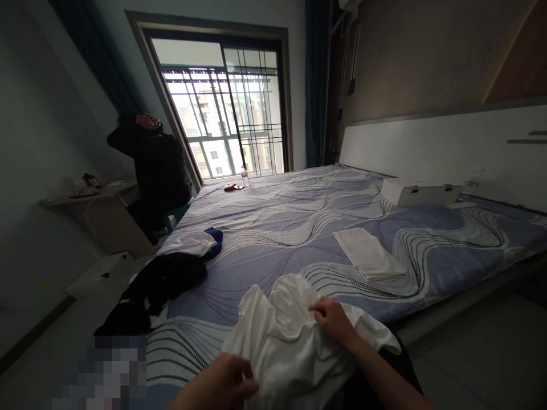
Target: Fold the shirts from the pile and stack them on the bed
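A crumpled white shirt point(294, 347) lies at the bed's near edge, spilling toward my lap, with its neck part bunched upward. My right hand point(335, 322) is closed on the cloth beside the neck part, thumb and fingers pinched together. At the shirt's left side is my left hand point(222, 381), fingers bent and thumb apart, with no cloth visible between them. Farther right on the bed rests a folded white cloth point(370, 254), flat and apart from both hands.
Dark clothes point(171, 285) and a light garment point(190, 244) with blue are heaped on the left. A white box point(421, 192) stands near the headboard point(427, 145). A bottle point(244, 176) is at the far edge. Another person point(158, 165) sits by a desk point(94, 199).
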`<state>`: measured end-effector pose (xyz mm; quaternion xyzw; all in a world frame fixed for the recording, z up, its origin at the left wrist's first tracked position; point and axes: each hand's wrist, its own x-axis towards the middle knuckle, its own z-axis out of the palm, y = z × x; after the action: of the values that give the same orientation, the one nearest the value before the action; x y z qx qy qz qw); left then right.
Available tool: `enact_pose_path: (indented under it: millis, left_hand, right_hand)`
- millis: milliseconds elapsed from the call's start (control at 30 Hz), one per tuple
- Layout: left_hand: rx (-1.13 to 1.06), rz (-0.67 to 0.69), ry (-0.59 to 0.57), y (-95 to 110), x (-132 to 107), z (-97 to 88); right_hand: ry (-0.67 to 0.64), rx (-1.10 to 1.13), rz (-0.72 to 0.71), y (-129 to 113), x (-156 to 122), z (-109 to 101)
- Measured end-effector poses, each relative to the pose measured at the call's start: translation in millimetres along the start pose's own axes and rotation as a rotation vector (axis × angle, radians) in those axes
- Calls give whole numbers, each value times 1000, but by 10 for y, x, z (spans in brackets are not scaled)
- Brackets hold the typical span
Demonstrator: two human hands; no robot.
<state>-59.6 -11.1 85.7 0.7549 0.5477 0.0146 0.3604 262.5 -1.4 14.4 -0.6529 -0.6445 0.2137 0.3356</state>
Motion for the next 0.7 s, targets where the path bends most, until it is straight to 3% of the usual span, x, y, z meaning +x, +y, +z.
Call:
enact_pose_path:
  millis: [67,133,200,267,367,433,500,567,633,700]
  left_hand:
    - [80,-32,231,1,229,10]
    - [248,-163,473,-28,480,92]
    - [297,-243,524,-97,650,179]
    - [181,-197,481,-202,688,203]
    - [3,-167,601,-420,544,83]
    - [-11,-256,707,-591,393,-25]
    - [32,-330,652,-758,254,-77]
    - [89,-361,491,-895,150,-63]
    - [132,-385,370,-980,93,-29]
    - [134,-411,333,-997,94,-32]
  right_hand:
    - [213,-135,92,13,153,87]
    - [262,-300,176,6,275,190]
    - [126,-357,175,14,364,232]
    - [26,-316,103,65,434,159]
    - [172,-253,58,244,508,-145]
    - [247,-302,150,404,523,-366]
    - [162,-402,301,546,501,-508]
    - [31,-479,418,616,454,-543]
    - [13,-552,436,587,422,-500]
    - [76,-620,366,480,448,-427]
